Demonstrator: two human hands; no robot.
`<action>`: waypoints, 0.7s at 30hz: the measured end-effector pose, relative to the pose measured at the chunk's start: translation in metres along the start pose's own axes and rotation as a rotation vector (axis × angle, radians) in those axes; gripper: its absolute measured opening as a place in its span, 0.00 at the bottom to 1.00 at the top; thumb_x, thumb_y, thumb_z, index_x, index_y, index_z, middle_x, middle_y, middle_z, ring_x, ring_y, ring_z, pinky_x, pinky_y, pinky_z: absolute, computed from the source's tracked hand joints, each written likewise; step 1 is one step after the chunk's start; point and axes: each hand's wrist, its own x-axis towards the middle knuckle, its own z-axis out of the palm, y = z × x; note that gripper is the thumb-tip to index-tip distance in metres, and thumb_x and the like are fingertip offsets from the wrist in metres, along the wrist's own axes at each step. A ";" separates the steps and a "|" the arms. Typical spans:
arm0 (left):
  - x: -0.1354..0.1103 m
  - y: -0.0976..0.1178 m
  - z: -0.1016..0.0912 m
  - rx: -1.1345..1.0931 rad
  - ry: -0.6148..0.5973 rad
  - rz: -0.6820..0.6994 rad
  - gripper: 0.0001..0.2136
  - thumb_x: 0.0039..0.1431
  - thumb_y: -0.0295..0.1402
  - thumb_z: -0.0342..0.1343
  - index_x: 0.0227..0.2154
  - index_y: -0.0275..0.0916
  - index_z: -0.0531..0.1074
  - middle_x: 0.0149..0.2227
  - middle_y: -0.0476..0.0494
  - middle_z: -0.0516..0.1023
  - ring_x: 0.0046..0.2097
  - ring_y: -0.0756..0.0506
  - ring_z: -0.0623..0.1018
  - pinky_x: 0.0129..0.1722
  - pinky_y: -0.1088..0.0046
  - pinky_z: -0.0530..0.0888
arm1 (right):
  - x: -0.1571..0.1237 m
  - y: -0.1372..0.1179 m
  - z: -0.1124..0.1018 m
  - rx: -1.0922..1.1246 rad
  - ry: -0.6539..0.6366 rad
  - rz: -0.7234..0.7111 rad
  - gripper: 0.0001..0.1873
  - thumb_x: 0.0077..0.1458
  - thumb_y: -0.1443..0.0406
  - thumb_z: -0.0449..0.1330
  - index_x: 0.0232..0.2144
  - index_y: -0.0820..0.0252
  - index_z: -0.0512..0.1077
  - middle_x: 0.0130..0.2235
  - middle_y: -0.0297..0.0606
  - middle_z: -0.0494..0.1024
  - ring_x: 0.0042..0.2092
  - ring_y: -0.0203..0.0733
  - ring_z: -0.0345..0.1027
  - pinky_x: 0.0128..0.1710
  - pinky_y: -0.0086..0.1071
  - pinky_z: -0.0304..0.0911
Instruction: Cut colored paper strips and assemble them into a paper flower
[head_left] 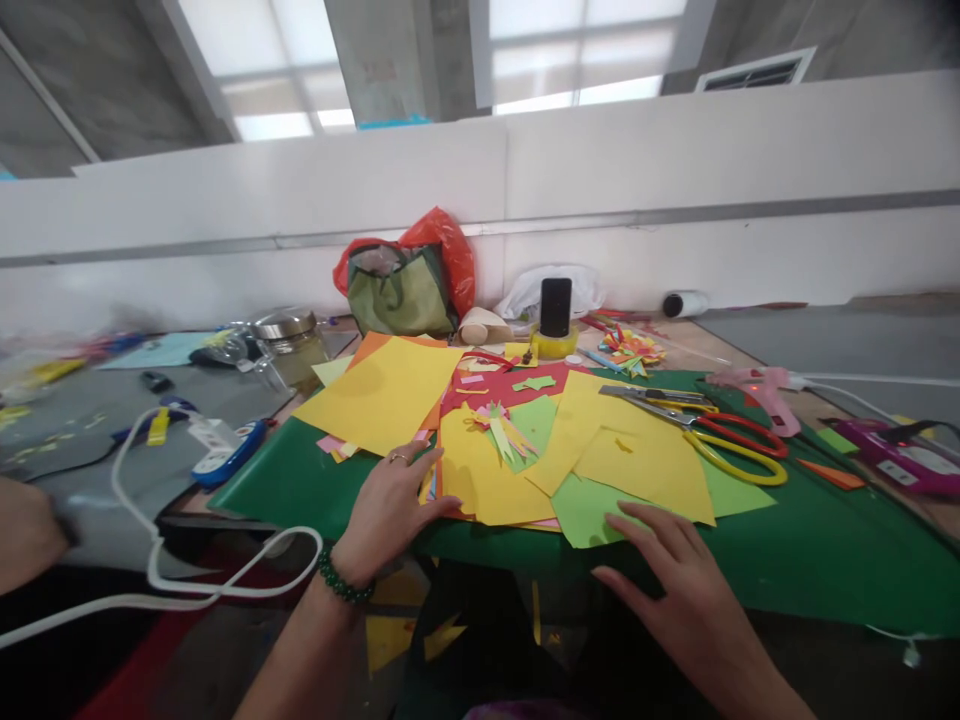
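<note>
My left hand, with a ring and a green bead bracelet, rests at the front edge of a pile of coloured paper, fingers spread and holding nothing. Just beyond its fingertips lies a yellow paper sheet. My right hand hovers by a light green paper sheet, fingers apart; whether it touches the sheet I cannot tell. Between the hands, a small bunch of cut paper strips lies on more yellow paper. Scissors with red and yellow handles lie at the right, beside a utility knife.
A pink glue gun lies at the right near a purple power strip. Behind the papers stand a phone, a tape roll and a green bag. At left are a glass jar, a blue-white power strip and another person's arm.
</note>
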 end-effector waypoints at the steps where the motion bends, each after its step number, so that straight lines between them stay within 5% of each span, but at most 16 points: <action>1: -0.001 0.002 0.000 -0.005 -0.027 0.009 0.28 0.50 0.47 0.61 0.52 0.40 0.71 0.56 0.33 0.71 0.55 0.34 0.72 0.53 0.58 0.70 | 0.001 0.005 0.003 -0.036 0.004 0.008 0.18 0.61 0.52 0.53 0.44 0.58 0.72 0.42 0.45 0.77 0.44 0.49 0.70 0.41 0.42 0.69; 7: -0.003 0.009 0.000 -0.075 -0.158 0.058 0.34 0.44 0.46 0.66 0.55 0.40 0.69 0.56 0.33 0.71 0.56 0.34 0.72 0.51 0.59 0.72 | 0.011 0.020 0.008 -0.058 -0.057 -0.044 0.17 0.63 0.55 0.51 0.41 0.60 0.73 0.37 0.42 0.79 0.39 0.45 0.70 0.38 0.37 0.68; 21: 0.012 0.022 0.001 -0.138 -0.232 0.298 0.18 0.56 0.40 0.59 0.49 0.43 0.74 0.53 0.38 0.74 0.53 0.39 0.74 0.52 0.62 0.72 | 0.022 0.024 0.008 -0.181 -0.021 0.069 0.17 0.65 0.60 0.49 0.32 0.58 0.74 0.28 0.37 0.79 0.32 0.40 0.72 0.30 0.30 0.61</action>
